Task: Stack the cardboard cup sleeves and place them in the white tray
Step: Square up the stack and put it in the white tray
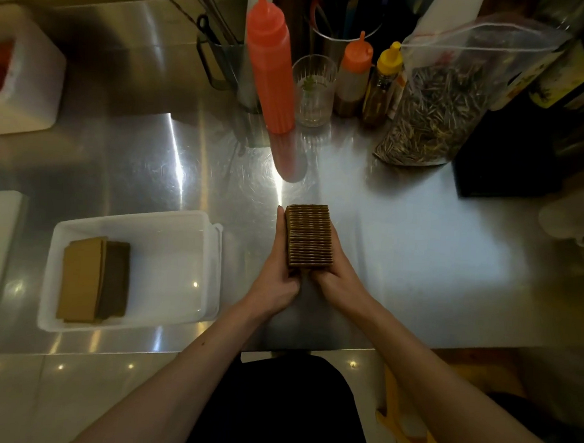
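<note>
A thick stack of brown cardboard cup sleeves point(309, 235) stands on edge above the steel counter, its corrugated edges facing up. My left hand point(278, 274) presses its left side and my right hand point(340, 273) cups its right side and bottom. To the left sits the white tray point(211, 268), and another pile of sleeves point(92, 278) lies flat in its left half.
At the back stand a tall red squeeze bottle point(270, 69), a ribbed glass point(314, 88), an orange-capped bottle point(354, 76), a yellow-capped bottle point(383, 81) and a clear bag of seeds point(439, 107). A white box point(29, 76) is far left, a black box point(507, 170) far right.
</note>
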Demonstrator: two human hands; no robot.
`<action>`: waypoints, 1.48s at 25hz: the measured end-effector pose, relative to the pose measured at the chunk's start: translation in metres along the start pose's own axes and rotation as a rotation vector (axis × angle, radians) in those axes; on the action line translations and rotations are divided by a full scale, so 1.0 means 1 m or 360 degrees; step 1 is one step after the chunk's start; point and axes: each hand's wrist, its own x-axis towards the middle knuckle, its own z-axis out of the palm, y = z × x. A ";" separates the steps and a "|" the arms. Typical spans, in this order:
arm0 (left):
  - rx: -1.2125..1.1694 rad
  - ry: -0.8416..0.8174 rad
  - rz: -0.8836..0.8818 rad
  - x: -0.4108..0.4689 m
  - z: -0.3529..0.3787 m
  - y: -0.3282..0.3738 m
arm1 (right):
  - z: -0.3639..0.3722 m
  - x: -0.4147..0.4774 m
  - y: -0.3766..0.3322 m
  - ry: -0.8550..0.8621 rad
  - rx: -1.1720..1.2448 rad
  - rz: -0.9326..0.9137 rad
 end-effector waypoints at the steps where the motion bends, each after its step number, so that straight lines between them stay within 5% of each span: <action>1: -0.0001 -0.0003 -0.0004 0.000 0.000 0.000 | 0.001 0.000 0.001 -0.0002 -0.0003 0.0006; 13: 0.0070 -0.0119 0.0071 0.004 -0.016 -0.001 | -0.015 0.008 0.000 -0.0168 -0.0244 -0.0104; 23: 0.0021 -0.0263 -0.0147 0.005 -0.058 0.033 | -0.042 -0.001 -0.049 -0.0262 -0.0002 0.0198; 37: -0.0708 -0.0076 -0.0256 -0.059 -0.161 0.018 | 0.075 -0.006 -0.120 -0.0150 0.0137 0.0229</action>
